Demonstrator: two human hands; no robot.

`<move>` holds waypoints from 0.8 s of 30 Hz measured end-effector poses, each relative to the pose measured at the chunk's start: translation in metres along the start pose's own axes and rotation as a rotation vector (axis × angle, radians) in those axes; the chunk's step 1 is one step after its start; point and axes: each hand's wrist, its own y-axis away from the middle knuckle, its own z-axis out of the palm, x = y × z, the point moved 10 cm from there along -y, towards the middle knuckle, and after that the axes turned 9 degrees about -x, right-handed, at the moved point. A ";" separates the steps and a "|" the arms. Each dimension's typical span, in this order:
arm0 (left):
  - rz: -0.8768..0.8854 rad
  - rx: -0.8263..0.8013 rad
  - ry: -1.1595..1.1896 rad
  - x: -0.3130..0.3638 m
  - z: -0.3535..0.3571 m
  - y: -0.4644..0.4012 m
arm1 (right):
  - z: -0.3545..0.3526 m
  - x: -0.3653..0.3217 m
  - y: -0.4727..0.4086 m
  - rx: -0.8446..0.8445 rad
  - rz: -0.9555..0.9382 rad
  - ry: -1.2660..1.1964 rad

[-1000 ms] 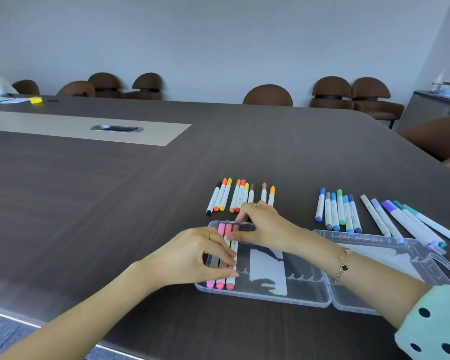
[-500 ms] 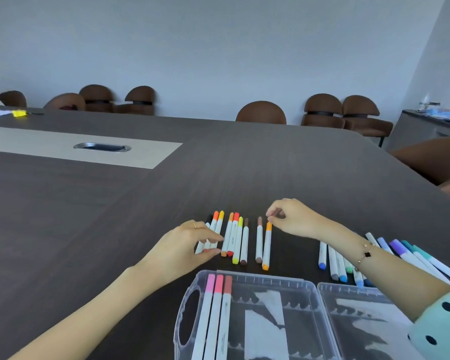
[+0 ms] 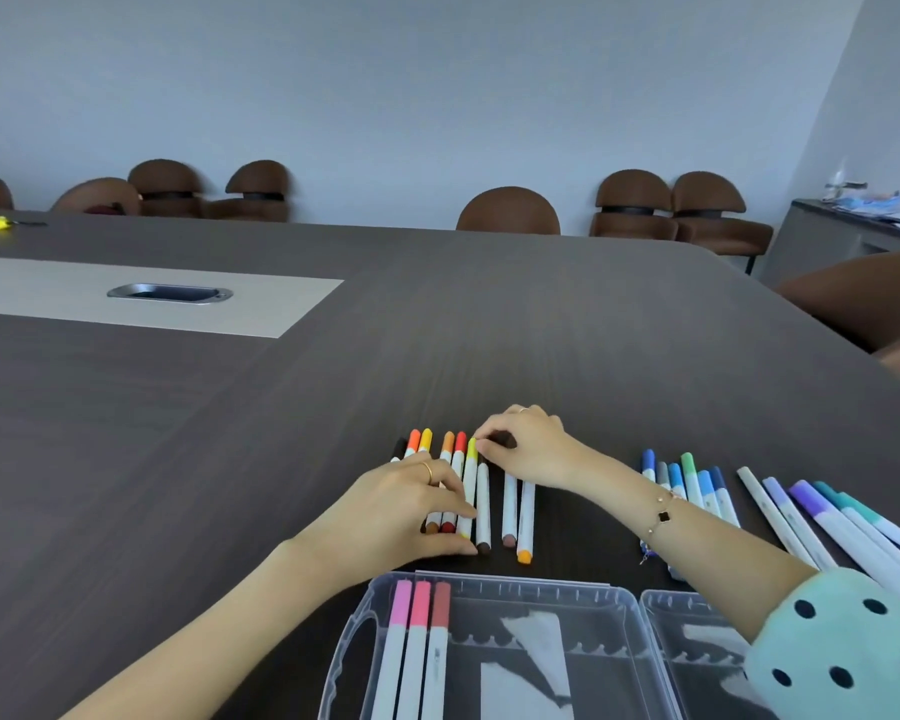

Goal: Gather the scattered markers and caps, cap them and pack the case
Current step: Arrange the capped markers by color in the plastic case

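Both hands work at the row of warm-coloured markers (image 3: 458,485) lying side by side on the dark worktop (image 3: 230,433), just beyond the clear plastic case (image 3: 489,657). The left hand (image 3: 411,511) lies over the near half of the row, fingers curled around the orange and red barrels. The right hand (image 3: 528,444) pinches the far end of the yellow marker (image 3: 470,480) with its fingertips. Three pink markers (image 3: 417,641) sit in the left slots of the open case at the near edge. A blue and green group (image 3: 689,485) and a purple and teal group (image 3: 827,517) lie to the right.
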 end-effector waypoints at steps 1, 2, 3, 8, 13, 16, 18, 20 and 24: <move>0.011 0.028 -0.016 0.003 -0.004 0.003 | -0.003 0.000 0.002 0.012 0.005 -0.009; 0.019 0.060 -0.021 0.006 -0.010 0.006 | -0.007 -0.002 0.005 0.028 0.004 -0.022; 0.026 0.089 -0.015 0.010 -0.015 0.009 | -0.012 -0.005 0.010 0.042 0.004 -0.032; 0.102 0.165 -0.030 0.044 -0.035 0.039 | -0.023 -0.040 0.046 0.035 -0.062 -0.079; 0.189 0.140 -0.058 0.076 -0.029 0.075 | -0.010 -0.073 0.085 -0.007 -0.102 -0.028; 0.172 0.125 -0.036 0.084 -0.021 0.093 | 0.000 -0.090 0.104 -0.015 -0.110 0.000; 0.156 0.127 0.006 0.090 -0.016 0.103 | 0.008 -0.095 0.112 -0.035 -0.101 -0.012; 0.152 0.126 0.038 0.095 -0.011 0.111 | 0.018 -0.100 0.117 -0.039 -0.122 0.003; 0.125 0.136 0.138 0.098 -0.007 0.124 | 0.032 -0.106 0.127 -0.014 -0.154 0.037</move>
